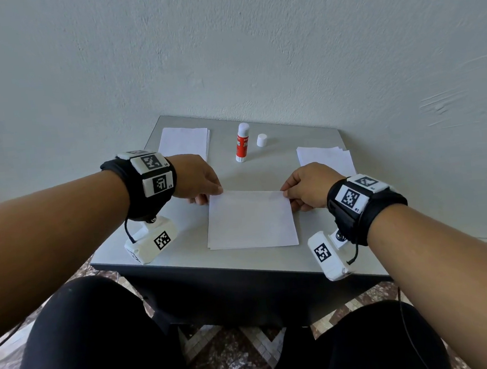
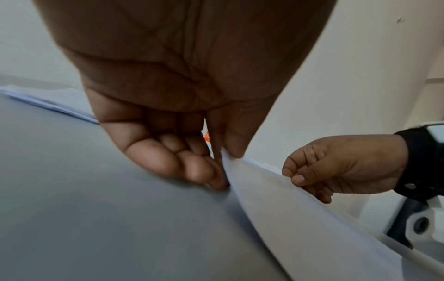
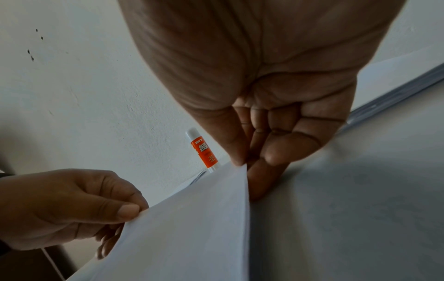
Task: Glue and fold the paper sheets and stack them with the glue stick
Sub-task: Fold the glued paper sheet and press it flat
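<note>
A white paper sheet point(image 1: 251, 218) is lying in the middle of the small grey table point(image 1: 315, 254), its near edge close to the table's front edge. Both hands are holding its far corners. The left hand point(image 1: 196, 177) is pinching the far left corner between thumb and forefinger, with the other fingers point(image 2: 192, 167) curled under and touching the tabletop beside the sheet. The right hand point(image 1: 309, 185) is pinching the far right corner the same way — thumb on top, fingers point(image 3: 269, 171) curled beneath against the table. In the wrist views the far edge of the sheet is standing lifted off the surface, while the near part is lying flat.

The glue stick point(image 1: 242, 142) is standing upright near the table's back edge, roughly midway along it, red-labelled and uncapped; its white cap point(image 1: 262, 140) is sitting just beside it to the right, apart from it. A stack of white sheets point(image 1: 185, 142) is resting at the back left corner, partly hidden by the left hand, and a second stack of sheets point(image 1: 324, 156) is lying along the right edge — its sheets slightly fanned, with the right hand covering its near part. Black bands with white marker tags are wrapping both wrists, and the table is standing against a pale wall point(image 1: 226, 54).
</note>
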